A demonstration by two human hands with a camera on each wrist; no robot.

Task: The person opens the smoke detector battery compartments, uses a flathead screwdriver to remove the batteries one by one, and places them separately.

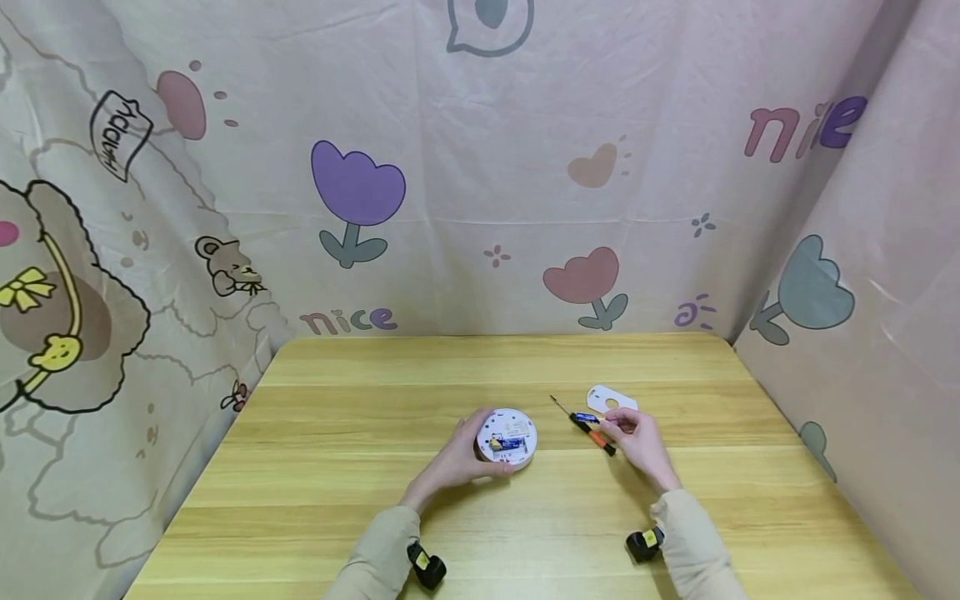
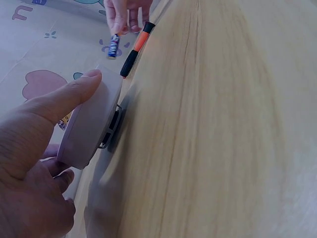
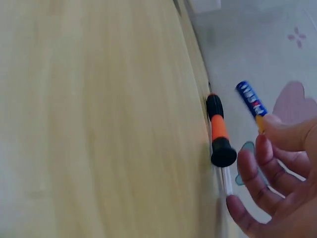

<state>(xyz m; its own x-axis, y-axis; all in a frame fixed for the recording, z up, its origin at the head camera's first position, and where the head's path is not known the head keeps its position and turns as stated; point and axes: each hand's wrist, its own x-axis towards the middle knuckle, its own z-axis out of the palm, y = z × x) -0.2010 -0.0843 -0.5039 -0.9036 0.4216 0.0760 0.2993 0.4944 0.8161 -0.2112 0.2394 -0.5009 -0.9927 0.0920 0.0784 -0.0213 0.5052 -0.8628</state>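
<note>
Fingers (image 3: 270,161) of the right hand (image 1: 641,442) pinch a blue-and-yellow battery (image 3: 252,101) by its yellow end near a black-and-orange screwdriver (image 3: 218,128), while the left hand (image 1: 459,457) grips a round white device (image 2: 94,121) by its sides, a second battery (image 1: 510,444) lying in its face. The screwdriver rests on the wood-grain desk (image 1: 337,467) beside a white plate (image 1: 600,397), before a printed curtain (image 1: 480,175).

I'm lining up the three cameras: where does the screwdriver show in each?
Head: screwdriver right of centre, below the middle.
Left wrist: near the top, left of centre.
Right wrist: right of centre, about mid-height.
Shared landmark: the battery in the right hand.
</note>
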